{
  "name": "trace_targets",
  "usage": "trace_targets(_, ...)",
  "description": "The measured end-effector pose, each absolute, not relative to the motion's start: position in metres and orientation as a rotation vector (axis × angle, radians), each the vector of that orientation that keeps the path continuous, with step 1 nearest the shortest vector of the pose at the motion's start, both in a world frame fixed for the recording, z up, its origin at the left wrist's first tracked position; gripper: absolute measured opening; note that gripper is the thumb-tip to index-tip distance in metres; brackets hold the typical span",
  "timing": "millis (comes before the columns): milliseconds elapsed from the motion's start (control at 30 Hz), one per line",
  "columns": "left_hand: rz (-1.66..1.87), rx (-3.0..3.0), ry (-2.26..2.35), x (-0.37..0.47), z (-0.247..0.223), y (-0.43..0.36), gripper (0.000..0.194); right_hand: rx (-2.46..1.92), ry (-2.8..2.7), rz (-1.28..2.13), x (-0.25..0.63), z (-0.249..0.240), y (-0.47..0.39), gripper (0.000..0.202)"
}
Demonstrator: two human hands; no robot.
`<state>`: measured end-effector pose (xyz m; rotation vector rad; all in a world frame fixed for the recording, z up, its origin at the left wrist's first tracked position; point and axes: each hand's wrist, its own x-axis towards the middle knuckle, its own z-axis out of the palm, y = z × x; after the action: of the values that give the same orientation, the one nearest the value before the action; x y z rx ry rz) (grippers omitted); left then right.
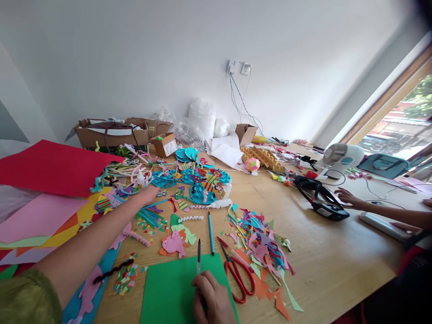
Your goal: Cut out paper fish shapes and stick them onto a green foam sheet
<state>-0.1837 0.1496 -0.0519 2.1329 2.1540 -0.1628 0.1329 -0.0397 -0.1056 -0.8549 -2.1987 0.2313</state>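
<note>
Clearly enough, we have our right hand (215, 297) closed around a pen (199, 257), its dark end pointing up and away from us, above the green sheet (165, 292) that lies right in front of us. Our left hand (149, 194) is stretched well forward, past the sheet's far left corner, to the craft pile; we cannot tell whether it grips anything there. Nearest to it are a white bottle (141, 179) and some blue strips (150, 217). Just beyond the sheet's far edge lie a pink paper fish (173, 243) and a blue marker (211, 231), while red-handled scissors (239, 280) sit close to the right of our right hand, beside a heap of paper scraps (261, 243).

The pen's lower end is hidden by our right hand, so we cannot see whether it touches the sheet. The picture's bottom edge cuts off the sheet's near side and our right wrist. Our left fingertips blend into the clutter. At the far right, another person's hand (349, 198) shows near a black headset (320, 200); most of that person is out of frame.
</note>
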Motion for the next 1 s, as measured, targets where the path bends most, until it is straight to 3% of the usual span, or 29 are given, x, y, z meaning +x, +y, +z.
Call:
trace_targets(433,-0.304,2.199,2.145,-0.195,-0.042,0.152,0.032,-0.850,-2.144,0.191,0.128,-0.099,-0.037,0.028)
trace_targets(1000,-0.027,2.320,2.045,-0.201,-0.021,0.137,0.037,-0.863,-2.223,0.308,0.134,-0.110,-0.035,0.028)
